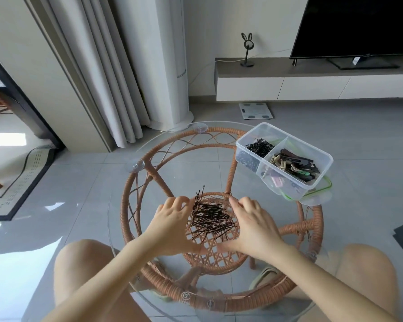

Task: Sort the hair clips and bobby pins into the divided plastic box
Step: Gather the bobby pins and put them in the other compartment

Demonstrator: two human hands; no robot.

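Glass formed the round bench (184, 173), set on a rattan frame (314, 228). A loose pile of dark brown pins (211, 220) lay on it just inside the near edge, a few standing up at the pile's far left end. The left hand (172, 226) and right hand (251, 226) flanked the pile, each cupped round it. Their fingers (177, 202) were bent, with tips down at the pile's far corners, and the thumbs nearly met on its near side, so the two hands together enclosed the pins. At the far right edge sat the clear box (298, 140), resting on a green-rimmed lid (327, 184) and well apart from the hands. Its left compartment held black pins (260, 146), and its right one held mixed clips (296, 166), mostly dark and beige.
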